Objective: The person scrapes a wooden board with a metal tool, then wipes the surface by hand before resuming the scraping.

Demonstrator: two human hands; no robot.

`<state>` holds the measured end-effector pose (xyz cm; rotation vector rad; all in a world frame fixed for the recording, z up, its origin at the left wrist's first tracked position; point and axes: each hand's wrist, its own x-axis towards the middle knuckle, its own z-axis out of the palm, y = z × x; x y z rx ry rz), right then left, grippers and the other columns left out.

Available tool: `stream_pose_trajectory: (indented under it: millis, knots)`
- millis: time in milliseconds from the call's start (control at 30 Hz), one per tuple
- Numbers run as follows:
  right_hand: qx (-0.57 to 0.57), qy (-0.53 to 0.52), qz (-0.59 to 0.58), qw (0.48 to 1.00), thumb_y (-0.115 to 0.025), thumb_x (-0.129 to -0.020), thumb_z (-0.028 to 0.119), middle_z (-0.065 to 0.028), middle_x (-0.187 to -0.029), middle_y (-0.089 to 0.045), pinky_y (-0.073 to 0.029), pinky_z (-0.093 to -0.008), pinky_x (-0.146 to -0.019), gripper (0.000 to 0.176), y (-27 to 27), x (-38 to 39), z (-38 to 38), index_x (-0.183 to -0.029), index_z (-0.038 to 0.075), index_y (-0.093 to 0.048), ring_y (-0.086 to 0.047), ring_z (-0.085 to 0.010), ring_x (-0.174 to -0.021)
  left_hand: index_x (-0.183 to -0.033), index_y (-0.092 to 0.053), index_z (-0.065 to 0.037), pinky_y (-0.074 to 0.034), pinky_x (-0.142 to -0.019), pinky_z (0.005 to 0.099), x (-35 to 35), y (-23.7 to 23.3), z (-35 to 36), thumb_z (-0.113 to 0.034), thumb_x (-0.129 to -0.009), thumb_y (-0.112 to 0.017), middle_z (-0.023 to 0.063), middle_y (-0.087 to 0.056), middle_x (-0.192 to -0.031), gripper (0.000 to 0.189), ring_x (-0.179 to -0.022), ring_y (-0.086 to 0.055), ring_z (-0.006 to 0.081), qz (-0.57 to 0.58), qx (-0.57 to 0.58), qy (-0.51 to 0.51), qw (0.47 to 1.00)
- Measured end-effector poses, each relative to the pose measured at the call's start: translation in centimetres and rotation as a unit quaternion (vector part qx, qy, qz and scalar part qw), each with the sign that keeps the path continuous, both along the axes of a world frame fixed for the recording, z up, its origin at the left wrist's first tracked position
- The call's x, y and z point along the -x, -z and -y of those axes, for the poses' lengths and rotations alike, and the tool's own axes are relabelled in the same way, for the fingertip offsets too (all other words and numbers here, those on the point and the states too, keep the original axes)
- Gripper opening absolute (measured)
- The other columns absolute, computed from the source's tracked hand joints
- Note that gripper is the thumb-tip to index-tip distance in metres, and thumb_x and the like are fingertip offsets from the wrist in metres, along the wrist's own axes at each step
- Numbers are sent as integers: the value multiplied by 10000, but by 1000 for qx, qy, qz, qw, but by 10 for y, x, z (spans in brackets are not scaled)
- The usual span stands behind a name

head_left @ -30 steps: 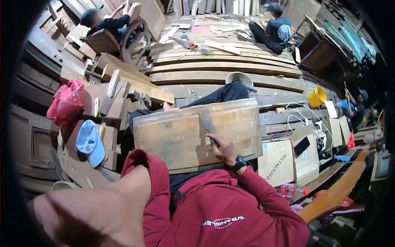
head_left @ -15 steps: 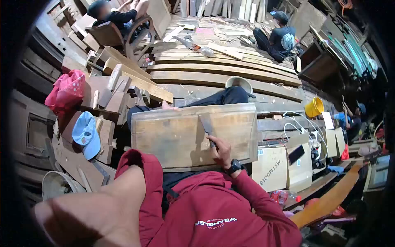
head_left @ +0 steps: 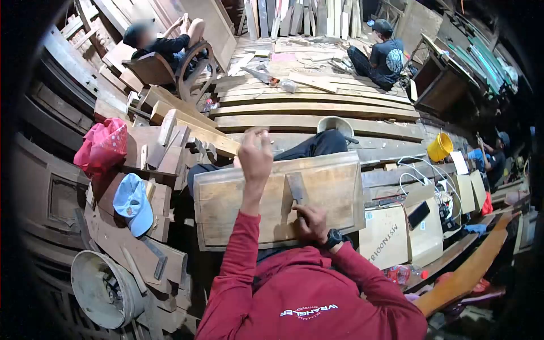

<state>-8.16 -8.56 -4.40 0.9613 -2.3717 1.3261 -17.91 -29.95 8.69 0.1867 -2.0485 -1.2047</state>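
Observation:
A rectangular wooden panel [head_left: 243,201] with a bevelled border lies across my lap. My right hand [head_left: 311,222] is closed round the handle of a putty knife [head_left: 295,186], whose broad flat blade rests on or just over the panel's right half. Over the panel's left part I hold my left hand [head_left: 256,156] raised, its fingers loosely bent and a little blurred. Nothing shows in that hand.
On my left are a blue cap [head_left: 132,203], a red bag [head_left: 102,148] and a dirty bucket [head_left: 105,290]. To the right lie cardboard [head_left: 385,235], a phone [head_left: 419,215] and cables. One person [head_left: 381,55] sits on the planks ahead; others sit farther left and right.
My left arm has come down from close to the camera to over the panel. The putty knife stays in my right hand, its blade now more upright. The view has shifted slightly.

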Motion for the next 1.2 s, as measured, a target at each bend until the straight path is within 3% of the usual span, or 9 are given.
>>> stream_pose_trajectory:
  millis: [133,167,300,567,667,833,967,1100,1200]
  knots:
    - [33,44,16,998,-610,-782,-17,-165,-888,-706,-538,-410,-643,355,8,10,6,-1111,65,-714,-685,-343,-742,-1001,-737,9,-478,-961,506,18,135,13,-244,-1002,-570,214,-722,-1063,303,-1013,-654,378,253,143,-38,956]
    - [43,54,21,997,-613,-783,-17,-167,-910,-709,-544,-414,-657,361,9,8,2,-1122,62,-709,-686,-353,-753,-977,-762,-2,-440,-1017,507,10,142,5,-299,-1019,-505,198,-738,-1052,395,-1012,-666,366,249,295,-70,920]
    - [15,39,27,999,-611,-792,-15,-173,-879,-698,-541,-409,-700,332,-4,6,13,-1101,56,-710,-682,-370,-781,-928,-783,-35,-427,-1021,492,7,125,-2,-334,-1020,-475,171,-758,-980,438,-1007,-690,339,317,279,-39,906]
    - [19,16,15,1000,-609,-800,2,-157,-824,-673,-521,-385,-659,289,1,3,12,-1063,66,-714,-656,-334,-725,-879,-775,-31,-445,-975,493,5,134,0,-315,-1000,-504,178,-755,-939,411,-946,-693,355,266,286,-51,919]
    - [34,25,24,999,-663,-803,62,-145,-856,-653,-527,-430,-665,351,21,5,-2,-1153,83,-677,-662,-353,-752,-882,-775,-31,-450,-962,476,5,132,1,-304,-999,-504,175,-756,-942,402,-945,-693,350,255,288,-49,922]
    - [16,17,6,1000,-587,-786,-11,-156,-795,-640,-491,-404,-624,329,-7,8,16,-1085,68,-699,-638,-344,-706,-879,-770,-45,-447,-964,491,6,135,1,-293,-1011,-485,146,-756,-953,401,-934,-689,344,269,293,-48,916]
    - [59,-14,11,998,-618,-809,8,-172,-899,-683,-522,-433,-689,362,29,11,-3,-1158,77,-687,-659,-372,-763,-884,-766,-32,-444,-963,504,8,139,4,-300,-1014,-482,156,-755,-956,412,-940,-687,350,258,281,-42,924]
    - [31,21,15,999,-585,-769,-30,-162,-808,-659,-506,-424,-641,377,-11,9,17,-1107,76,-713,-651,-346,-714,-917,-765,-21,-438,-994,506,4,128,0,-310,-1012,-487,175,-753,-976,412,-976,-683,355,289,271,-32,917]
    - [58,-10,31,998,-583,-801,-3,-187,-934,-701,-545,-443,-701,416,7,7,2,-1194,85,-689,-684,-370,-800,-936,-766,-17,-433,-1004,502,5,124,-1,-305,-1014,-485,180,-752,-979,410,-985,-682,355,296,261,-27,918]
